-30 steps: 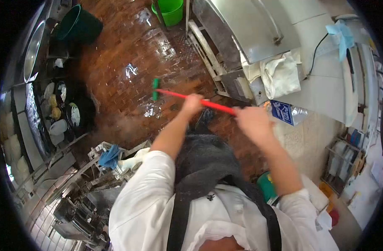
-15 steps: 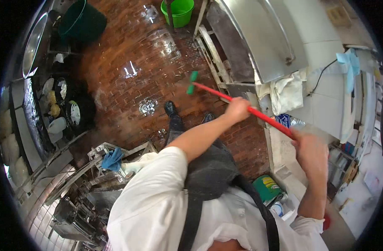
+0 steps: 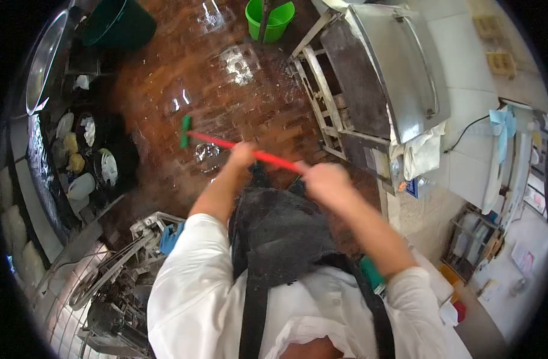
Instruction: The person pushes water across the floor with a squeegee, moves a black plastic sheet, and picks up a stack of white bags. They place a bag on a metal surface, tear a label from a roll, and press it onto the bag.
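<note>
A long-handled broom (image 3: pixel 277 160) with a red handle and a green head slants across the middle of the head view. Its narrow green head (image 3: pixel 185 131) is on or close to the wet brick floor (image 3: pixel 256 99), left of centre. My left hand (image 3: pixel 242 154) wraps round the handle nearer the head. Farther up, by the handle's top end, my right hand (image 3: pixel 326 181) is closed on it and slightly blurred. The kind of bristles or edge under the head cannot be made out.
A bright green bucket (image 3: pixel 280 24) stands at the top, a dark green bin (image 3: pixel 121 27) at upper left. On the right is a metal-topped unit (image 3: pixel 393 66) on a wooden frame. Bags and containers (image 3: pixel 79 158) sit at left; machinery (image 3: pixel 115 293) is at lower left.
Both hands and the broom have swung to the left, and the green head has moved left across the floor. My right hand has come in closer to my left hand.
</note>
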A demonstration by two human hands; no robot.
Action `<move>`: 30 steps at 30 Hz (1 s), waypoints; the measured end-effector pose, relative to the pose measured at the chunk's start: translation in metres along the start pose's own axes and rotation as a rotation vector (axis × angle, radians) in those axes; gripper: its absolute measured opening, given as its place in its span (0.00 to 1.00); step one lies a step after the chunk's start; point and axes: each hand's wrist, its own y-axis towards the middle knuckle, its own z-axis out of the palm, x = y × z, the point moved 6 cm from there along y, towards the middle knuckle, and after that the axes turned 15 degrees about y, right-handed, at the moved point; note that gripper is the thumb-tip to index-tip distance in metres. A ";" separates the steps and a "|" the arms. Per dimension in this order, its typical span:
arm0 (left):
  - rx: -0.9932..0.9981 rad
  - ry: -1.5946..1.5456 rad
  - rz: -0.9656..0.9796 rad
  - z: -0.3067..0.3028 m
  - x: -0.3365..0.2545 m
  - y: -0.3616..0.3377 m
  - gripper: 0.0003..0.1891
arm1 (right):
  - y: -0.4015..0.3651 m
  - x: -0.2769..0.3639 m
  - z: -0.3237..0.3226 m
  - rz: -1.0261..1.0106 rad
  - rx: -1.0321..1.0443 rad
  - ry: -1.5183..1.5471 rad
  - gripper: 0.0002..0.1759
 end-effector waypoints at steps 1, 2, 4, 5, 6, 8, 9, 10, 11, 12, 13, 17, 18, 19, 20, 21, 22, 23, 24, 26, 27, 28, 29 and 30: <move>0.146 0.112 0.057 0.019 0.046 -0.013 0.21 | 0.027 0.023 0.028 -0.113 -0.062 0.011 0.20; 0.061 0.130 0.048 0.006 0.051 -0.016 0.20 | 0.041 0.039 0.043 -0.154 -0.092 0.046 0.23; -0.084 0.157 0.035 -0.031 0.051 -0.041 0.17 | 0.028 0.035 0.021 -0.112 -0.120 0.073 0.22; 0.046 0.101 -0.004 -0.037 0.026 -0.029 0.14 | 0.002 0.022 -0.008 -0.064 -0.128 0.090 0.22; -0.063 -0.039 0.027 -0.076 -0.019 -0.029 0.13 | -0.030 0.004 -0.034 -0.046 -0.170 0.111 0.22; -0.221 -0.136 0.167 -0.102 -0.110 -0.011 0.18 | -0.102 -0.024 -0.087 0.126 -0.185 0.041 0.23; -0.238 -0.226 0.246 -0.113 -0.159 -0.003 0.19 | -0.137 -0.031 -0.112 0.276 -0.141 0.020 0.23; -0.239 -0.250 0.310 -0.140 -0.205 -0.002 0.16 | -0.169 -0.028 -0.137 0.380 -0.145 0.017 0.21; -0.237 -0.370 0.420 -0.147 -0.244 0.007 0.13 | -0.189 -0.030 -0.151 0.483 -0.146 0.015 0.19; -0.255 -0.457 0.482 -0.143 -0.278 0.020 0.11 | -0.191 -0.035 -0.156 0.475 -0.158 -0.088 0.19; -0.351 -0.571 0.559 -0.144 -0.301 0.031 0.13 | -0.190 -0.040 -0.160 0.467 -0.169 -0.193 0.18; 0.156 -0.517 0.535 -0.116 -0.315 0.110 0.10 | -0.120 -0.054 -0.159 0.461 -0.147 -0.483 0.15; 0.136 -0.512 0.503 -0.122 -0.304 0.124 0.10 | -0.108 -0.049 -0.172 0.416 -0.173 -0.488 0.15; 0.133 -0.507 0.472 -0.128 -0.293 0.123 0.11 | -0.105 -0.041 -0.185 0.374 -0.189 -0.481 0.14; 0.089 -0.473 0.459 -0.136 -0.277 0.122 0.11 | -0.105 -0.033 -0.195 0.340 -0.217 -0.474 0.14; 0.033 -0.442 0.440 -0.150 -0.252 0.119 0.11 | -0.102 -0.023 -0.202 0.293 -0.246 -0.444 0.14; -0.054 -0.416 0.434 -0.158 -0.227 0.112 0.10 | -0.100 -0.010 -0.205 0.248 -0.270 -0.408 0.14; -0.139 -0.386 0.429 -0.163 -0.199 0.101 0.10 | -0.098 0.004 -0.205 0.205 -0.296 -0.368 0.14; -0.185 -0.318 0.394 -0.154 -0.166 0.094 0.12 | -0.089 0.016 -0.199 0.160 -0.284 -0.359 0.14; -0.208 -0.219 0.260 -0.143 -0.096 0.069 0.17 | -0.061 0.048 -0.183 0.110 -0.253 -0.322 0.13; -0.198 -0.181 0.188 -0.139 -0.053 0.054 0.18 | -0.040 0.059 -0.168 0.035 -0.239 -0.308 0.13; -0.206 -0.187 0.049 -0.140 -0.013 0.031 0.22 | -0.022 0.079 -0.155 -0.069 -0.251 -0.241 0.16; -0.317 -0.131 0.059 -0.118 0.033 0.018 0.21 | 0.013 0.087 -0.122 -0.095 -0.154 -0.254 0.17; -0.252 -0.053 -0.024 -0.079 0.084 0.010 0.21 | 0.039 0.102 -0.096 -0.166 -0.166 -0.205 0.18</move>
